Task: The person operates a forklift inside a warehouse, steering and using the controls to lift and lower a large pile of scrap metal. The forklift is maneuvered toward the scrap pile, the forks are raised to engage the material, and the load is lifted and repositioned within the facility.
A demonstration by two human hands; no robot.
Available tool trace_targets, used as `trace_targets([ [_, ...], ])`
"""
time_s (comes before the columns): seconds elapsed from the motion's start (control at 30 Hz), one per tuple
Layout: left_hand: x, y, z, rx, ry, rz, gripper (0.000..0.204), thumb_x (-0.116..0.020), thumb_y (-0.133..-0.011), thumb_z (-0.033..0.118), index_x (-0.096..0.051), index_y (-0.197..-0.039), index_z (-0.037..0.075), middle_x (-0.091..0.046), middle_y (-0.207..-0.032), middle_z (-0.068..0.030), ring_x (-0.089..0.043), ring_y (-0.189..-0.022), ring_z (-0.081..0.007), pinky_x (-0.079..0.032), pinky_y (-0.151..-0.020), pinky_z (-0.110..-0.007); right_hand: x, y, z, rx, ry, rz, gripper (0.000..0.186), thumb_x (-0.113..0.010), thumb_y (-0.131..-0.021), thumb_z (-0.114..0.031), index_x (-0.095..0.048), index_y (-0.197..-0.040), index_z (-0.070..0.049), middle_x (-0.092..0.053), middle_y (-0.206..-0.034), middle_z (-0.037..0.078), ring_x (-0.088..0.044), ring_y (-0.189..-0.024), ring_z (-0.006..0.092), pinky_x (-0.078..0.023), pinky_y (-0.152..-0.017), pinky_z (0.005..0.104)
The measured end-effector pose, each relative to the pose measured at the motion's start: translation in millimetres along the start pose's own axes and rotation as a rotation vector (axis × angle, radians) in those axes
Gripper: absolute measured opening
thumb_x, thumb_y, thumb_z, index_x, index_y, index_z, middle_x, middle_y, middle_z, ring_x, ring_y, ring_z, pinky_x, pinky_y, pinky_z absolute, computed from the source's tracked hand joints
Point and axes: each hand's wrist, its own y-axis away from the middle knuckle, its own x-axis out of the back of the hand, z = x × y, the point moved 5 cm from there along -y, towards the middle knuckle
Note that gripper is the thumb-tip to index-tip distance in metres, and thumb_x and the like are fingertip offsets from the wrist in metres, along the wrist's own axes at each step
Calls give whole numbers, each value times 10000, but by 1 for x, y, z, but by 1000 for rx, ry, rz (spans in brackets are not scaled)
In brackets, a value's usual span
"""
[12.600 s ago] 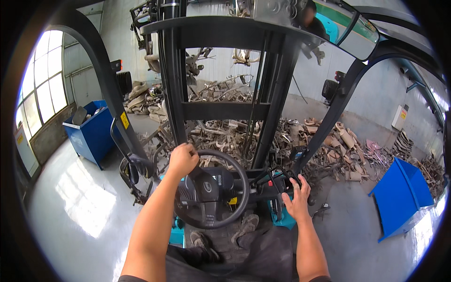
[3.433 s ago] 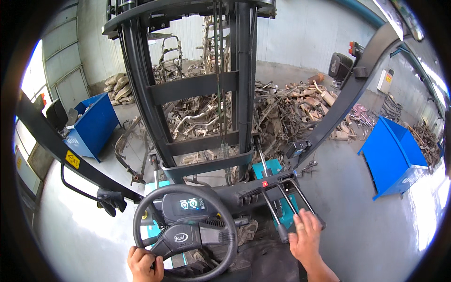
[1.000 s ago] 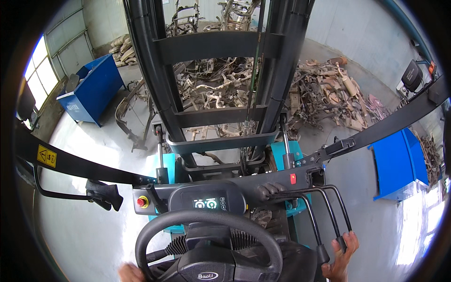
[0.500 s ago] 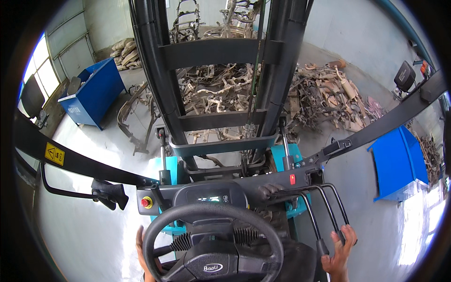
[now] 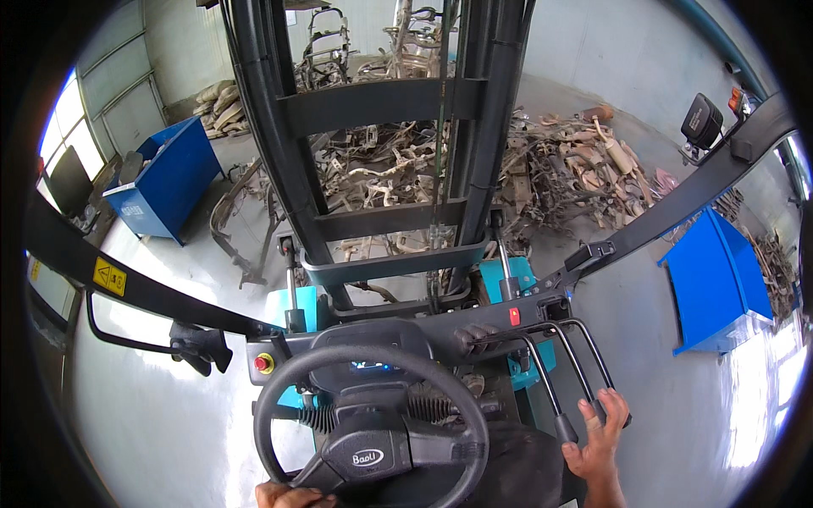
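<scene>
A black steering wheel [image 5: 474, 398] fills the lower middle, turned slightly to the left. My left hand [image 5: 292, 496] is closed over its lower left rim, partly cut off by the bottom edge. On the right, my right hand [image 5: 600, 440] reaches up to three black control levers [image 5: 579, 366]. Its fingers curl over the knobs of the middle and right levers, while the thumb lies beside the left lever's knob [image 5: 566, 427]. Behind the wheel sits a dashboard with a lit display [image 5: 373, 367], partly hidden by the rim. A red stop button [image 5: 263, 363] is left of it.
Ahead stands the forklift's black mast [image 5: 385, 103]. Beyond it lie heaps of metal scrap [image 5: 584, 165]. Blue bins stand at left [image 5: 169, 182] and right [image 5: 720, 279]. Dark gloves [image 5: 201, 345] hang on a bar at left; sacks [image 5: 222, 108] lie by the back wall.
My left hand has gone from the wheel's left side to its lower left rim. The wheel has turned slightly counterclockwise. My right hand stays at the levers; the view has shifted slightly.
</scene>
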Motion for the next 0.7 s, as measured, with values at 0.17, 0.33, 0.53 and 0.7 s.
trace_targets([
  [0.17,-22,-126,-19,12,-213,166,239,-628,-887,-4,-501,-685,-2,-510,-708,-153,-488,-701,-379,-411,-695,-511,0,1,-5,30,22,53,696,-540,-994,-635,-619,-1414,-86,-453,-1489,223,-417,-1357,471,-342,-1106,654],
  [0.33,-135,-205,59,-398,120,-299,256,-815,-793,194,-613,-649,134,-555,-698,-28,-555,-710,-249,-482,-625,-404,-14,-3,-3,5,-4,65,690,-541,-995,-648,-619,-1427,-116,-457,-1488,207,-420,-1357,459,-335,-1111,659],
  [0.53,-87,-13,64,-175,92,-720,242,-781,-803,216,-579,-697,133,-511,-767,-42,-558,-773,-254,-496,-707,-417,-3,14,-5,33,-17,129,694,-560,-984,-662,-626,-1422,-128,-448,-1496,197,-412,-1359,453,-323,-1126,667],
  [0.7,-8,-54,-59,99,-187,-158,318,-758,-773,4,-500,-599,68,-460,-631,-97,-486,-625,-317,-437,-731,-506,-6,17,-14,38,41,56,623,-584,-981,-598,-657,-1378,-125,-458,-1491,196,-409,-1358,451,-315,-1128,670],
])
